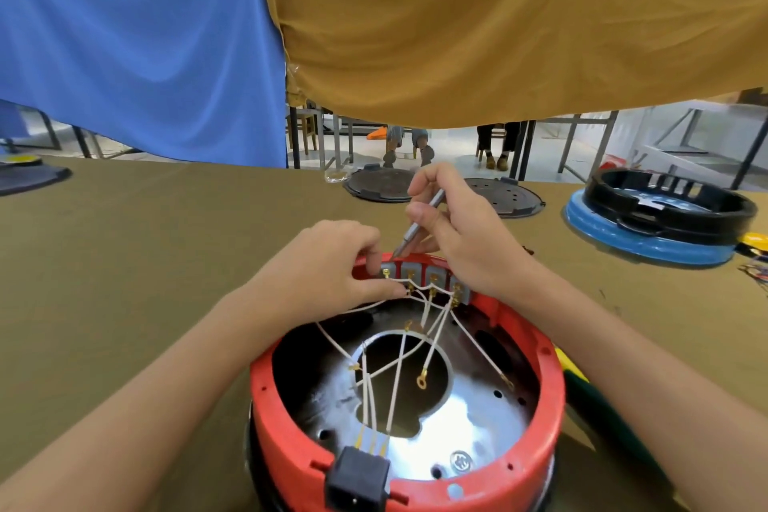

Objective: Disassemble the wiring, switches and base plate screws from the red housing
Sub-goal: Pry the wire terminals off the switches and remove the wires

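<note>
Screwdriver [419,220] gripped in R hand [457,229], tip at switches [424,276]; L hand [332,262] pinches wire [399,291]

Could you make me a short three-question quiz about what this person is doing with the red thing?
1. True or false: the right hand holds a slim metal tool.
2. What does the left hand pinch: (a) a white wire, (b) the black power socket, (c) a screw?
3. Fill in: the grey switches sit on the ___ rim of the red housing, away from the person.

Key: 1 true; 2 a; 3 far.
</note>
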`<state>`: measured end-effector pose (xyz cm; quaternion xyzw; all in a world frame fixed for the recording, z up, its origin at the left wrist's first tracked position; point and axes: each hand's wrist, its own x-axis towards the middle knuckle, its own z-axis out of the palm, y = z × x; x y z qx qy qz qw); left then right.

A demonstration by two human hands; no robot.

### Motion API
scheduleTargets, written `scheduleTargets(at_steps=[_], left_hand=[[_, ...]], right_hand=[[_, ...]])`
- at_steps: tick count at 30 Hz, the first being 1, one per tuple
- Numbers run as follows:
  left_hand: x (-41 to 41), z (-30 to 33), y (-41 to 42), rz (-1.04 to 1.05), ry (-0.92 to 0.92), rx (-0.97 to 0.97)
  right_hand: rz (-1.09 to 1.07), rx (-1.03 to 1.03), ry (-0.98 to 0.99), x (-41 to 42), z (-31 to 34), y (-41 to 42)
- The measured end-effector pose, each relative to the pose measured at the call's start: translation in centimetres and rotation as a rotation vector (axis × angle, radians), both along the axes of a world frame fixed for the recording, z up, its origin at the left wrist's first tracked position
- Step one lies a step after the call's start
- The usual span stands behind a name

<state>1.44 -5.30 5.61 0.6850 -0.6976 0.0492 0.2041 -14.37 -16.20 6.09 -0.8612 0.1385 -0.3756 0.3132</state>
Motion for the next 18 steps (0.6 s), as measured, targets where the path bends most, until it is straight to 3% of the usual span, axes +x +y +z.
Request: scheduleTargets(at_steps=[7,18], left_hand=[[0.16,0.06,0.59,0.082,0.218,-0.032],[0.15,0.00,0.60,0.061,0.241,-0.111]], right_hand=[[-0.002,-0.087,0.072,0.00,0.03,0.21],[-0.012,-0.218,0.154,0.14,0.61,0.44]])
